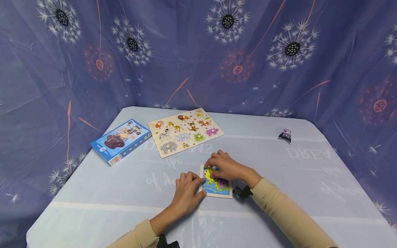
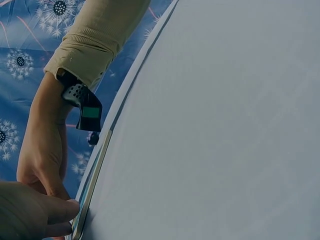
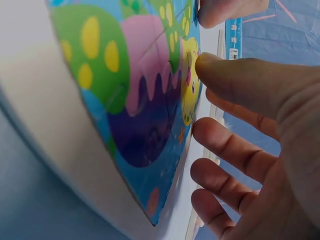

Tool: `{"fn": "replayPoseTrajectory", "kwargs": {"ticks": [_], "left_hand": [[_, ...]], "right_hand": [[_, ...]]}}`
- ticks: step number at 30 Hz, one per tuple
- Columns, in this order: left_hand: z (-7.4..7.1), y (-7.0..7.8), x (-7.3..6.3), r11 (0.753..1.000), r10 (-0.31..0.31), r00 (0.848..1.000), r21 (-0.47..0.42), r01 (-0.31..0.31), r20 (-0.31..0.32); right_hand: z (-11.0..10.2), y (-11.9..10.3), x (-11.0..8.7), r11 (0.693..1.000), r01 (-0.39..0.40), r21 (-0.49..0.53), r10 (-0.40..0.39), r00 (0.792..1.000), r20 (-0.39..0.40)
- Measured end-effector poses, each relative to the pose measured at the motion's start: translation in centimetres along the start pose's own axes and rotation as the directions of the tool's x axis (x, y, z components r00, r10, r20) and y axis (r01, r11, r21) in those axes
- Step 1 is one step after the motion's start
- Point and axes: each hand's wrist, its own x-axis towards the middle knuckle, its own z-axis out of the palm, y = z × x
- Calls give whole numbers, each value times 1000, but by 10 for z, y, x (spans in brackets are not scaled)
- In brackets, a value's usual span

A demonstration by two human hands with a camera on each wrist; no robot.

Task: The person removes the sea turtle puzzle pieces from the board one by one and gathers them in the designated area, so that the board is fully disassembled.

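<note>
A small jigsaw puzzle (image 1: 219,186) of a green, yellow-spotted dinosaur with a yellow head lies in its pale frame on the table. My left hand (image 1: 187,193) is at the frame's left side, thumb near the lower corner and forefinger at the edge above it. From above, my right hand (image 1: 225,166) reaches over the upper part of the puzzle. In the right wrist view its thumb (image 3: 220,70) presses on the yellow head, and the other fingers, loosely bent, spread along the far edge. The left wrist view shows the frame (image 2: 95,182) nearly edge-on beside both hands.
Behind the hands lies a wooden peg board (image 1: 186,131) with several animal pieces. A blue box (image 1: 122,140) with a cartoon picture stands left of it. A small purple and black item (image 1: 285,134) sits at the back right. A dandelion-patterned curtain (image 1: 186,51) hangs behind the table.
</note>
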Motion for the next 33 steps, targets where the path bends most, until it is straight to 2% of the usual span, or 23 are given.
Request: {"fn": "replayPoseTrajectory", "kwargs": {"ticks": [11,22,33], "left_hand": [[0,0,1,1000,9,1000,6,-9,-5],[1,-1,0,1000,8,1000,15,-8,-1],[1,-1,0,1000,17,1000,12,-17,8]], "right_hand": [[-1,0,4,1000,-6,-14,7,1000,28],[-8,-2,9,999,-16,-29,19,994,109],[-11,-3,12,999,-25,-28,29,988,150]]}}
